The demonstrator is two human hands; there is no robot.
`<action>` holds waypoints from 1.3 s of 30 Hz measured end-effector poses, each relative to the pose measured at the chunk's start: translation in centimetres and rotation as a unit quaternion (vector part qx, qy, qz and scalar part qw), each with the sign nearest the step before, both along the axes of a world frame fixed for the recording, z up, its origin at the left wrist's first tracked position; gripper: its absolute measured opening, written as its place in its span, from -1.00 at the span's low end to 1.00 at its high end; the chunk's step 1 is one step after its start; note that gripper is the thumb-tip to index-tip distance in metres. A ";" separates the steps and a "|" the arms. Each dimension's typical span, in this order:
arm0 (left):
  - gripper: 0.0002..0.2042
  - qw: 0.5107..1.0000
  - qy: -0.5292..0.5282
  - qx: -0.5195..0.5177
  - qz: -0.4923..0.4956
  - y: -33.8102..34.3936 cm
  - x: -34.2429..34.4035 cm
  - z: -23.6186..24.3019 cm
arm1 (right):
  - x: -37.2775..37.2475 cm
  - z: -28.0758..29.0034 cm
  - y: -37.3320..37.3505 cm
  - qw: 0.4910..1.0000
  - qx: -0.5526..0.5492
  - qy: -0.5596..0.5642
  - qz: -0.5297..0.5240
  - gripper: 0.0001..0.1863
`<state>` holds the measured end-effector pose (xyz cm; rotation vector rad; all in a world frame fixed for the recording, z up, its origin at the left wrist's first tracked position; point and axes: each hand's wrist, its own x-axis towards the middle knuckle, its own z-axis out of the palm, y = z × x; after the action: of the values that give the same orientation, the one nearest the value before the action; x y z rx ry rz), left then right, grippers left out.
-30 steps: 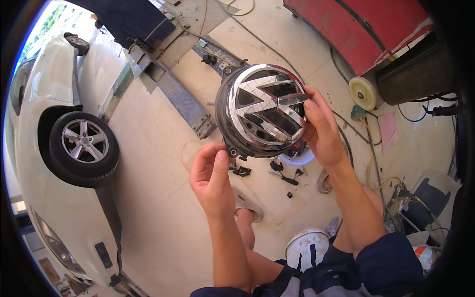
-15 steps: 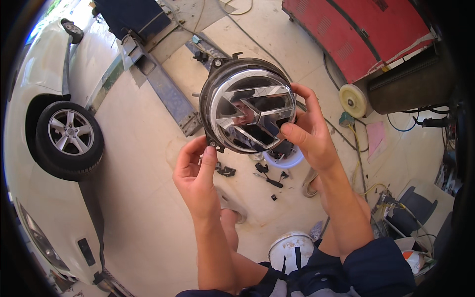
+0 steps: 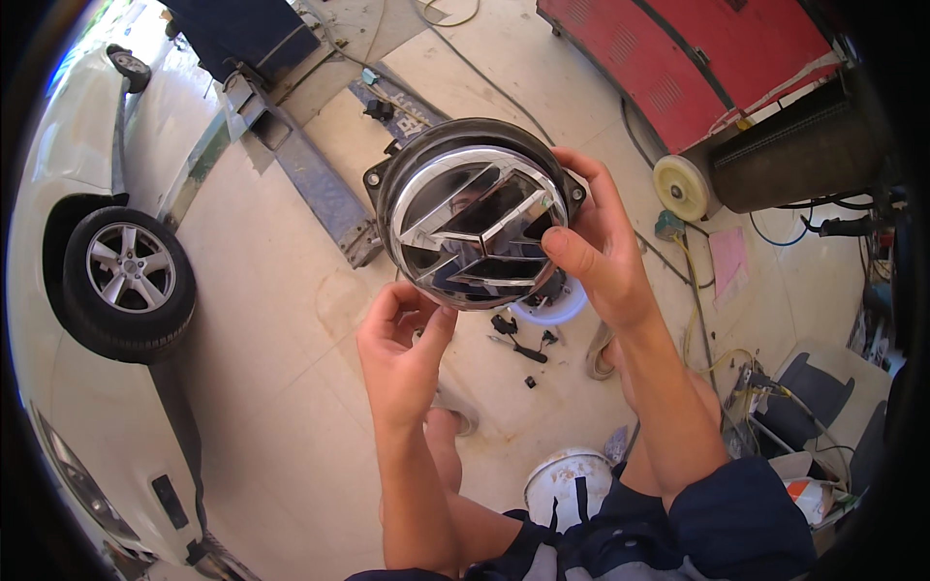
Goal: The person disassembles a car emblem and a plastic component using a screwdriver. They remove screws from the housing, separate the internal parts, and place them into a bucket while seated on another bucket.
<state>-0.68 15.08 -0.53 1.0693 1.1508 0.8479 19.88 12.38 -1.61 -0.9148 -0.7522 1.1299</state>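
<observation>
A round chrome-and-black emblem assembly (image 3: pixel 480 228) with a dark backing and bolt tabs is held up in mid-view, its glossy face upward. My right hand (image 3: pixel 605 261) grips its right side, thumb on the front rim and fingers round the edge. My left hand (image 3: pixel 402 353) has curled fingers and thumb at the lower left edge, gripping there. Below, partly hidden, a pale blue bowl (image 3: pixel 555 315) holds dark parts, and a screwdriver (image 3: pixel 528 353) lies on the floor among small black pieces.
A white car (image 3: pixel 126 455) and its wheel (image 3: pixel 131 266) fill the left. A metal lift arm (image 3: pixel 320 198) lies beyond my hands. A red cabinet (image 3: pixel 668 48) with caster, cables and a chair (image 3: pixel 814 387) are on the right; a white bucket (image 3: pixel 562 470) is between my legs.
The emblem assembly has turned anticlockwise, bringing the upper tab round to the left. My left hand has shifted along its lower edge. The whole view has moved slightly.
</observation>
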 end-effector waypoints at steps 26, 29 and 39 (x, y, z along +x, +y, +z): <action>-0.61 0.967 -0.179 -0.051 -0.172 1.1 -5.7 -0.1 | 2.5 0.8 -0.4 0.996 -0.053 -0.075 0.004 -0.59; -0.65 0.956 -0.181 -0.026 -0.231 1.7 -6.4 -0.7 | 2.5 0.9 -0.3 0.995 -0.075 -0.068 0.018 -0.59; -0.77 0.966 -0.202 -0.028 -0.158 1.3 -5.2 -0.3 | 3.3 1.7 -1.1 0.982 -0.123 -0.124 0.069 -0.59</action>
<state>-5.92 16.38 -0.82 0.9462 0.6380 0.7317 23.15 11.24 0.12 -1.2439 -0.9015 1.2645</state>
